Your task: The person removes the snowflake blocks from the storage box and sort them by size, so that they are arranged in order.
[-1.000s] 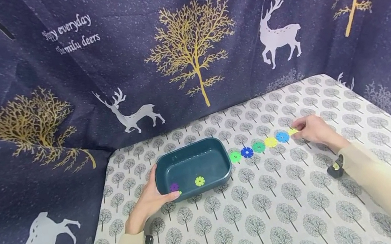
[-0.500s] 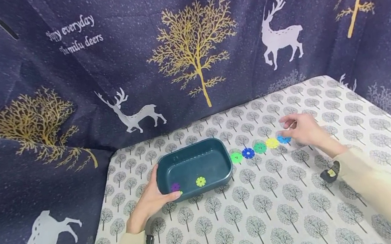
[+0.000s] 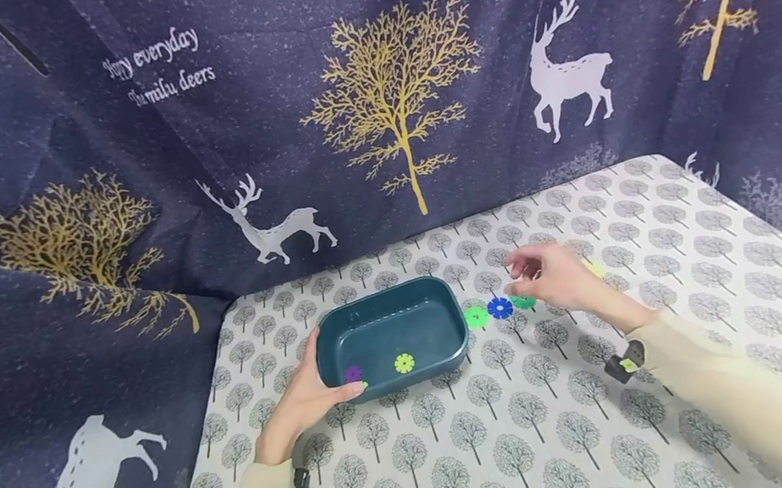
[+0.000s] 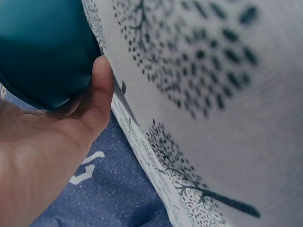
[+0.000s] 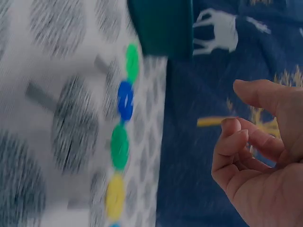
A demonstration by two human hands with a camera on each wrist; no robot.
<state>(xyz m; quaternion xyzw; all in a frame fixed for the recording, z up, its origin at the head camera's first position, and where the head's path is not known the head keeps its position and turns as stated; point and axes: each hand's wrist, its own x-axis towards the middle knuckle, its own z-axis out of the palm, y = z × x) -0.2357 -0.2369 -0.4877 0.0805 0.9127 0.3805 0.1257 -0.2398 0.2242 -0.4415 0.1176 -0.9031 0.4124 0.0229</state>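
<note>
My left hand (image 3: 304, 400) grips the left end of a dark teal plastic basin (image 3: 367, 340), thumb over the near rim and fingers at its outer side. Inside lie a purple snowflake disc (image 3: 353, 374), a lime snowflake disc (image 3: 404, 363) and a bit of another beside the thumb. Right of the basin runs a row: a light green disc (image 3: 476, 316), a blue disc (image 3: 500, 308), a green disc (image 3: 524, 303), then a yellow disc (image 5: 115, 196) hidden from the head view. My right hand (image 3: 555, 278) hovers over the row, thumb and loosely bent fingers apart, holding nothing.
A pale yellow disc (image 3: 595, 270) ends the row, behind the right hand. The table (image 3: 470, 468) wears a white cloth printed with grey trees. A dark blue curtain (image 3: 316, 145) with deer and gold trees hangs along its back and sides.
My right hand has let go of the pale yellow disc at the row's far end and moved left above the row, towards the basin. The left hand stays on the basin.
</note>
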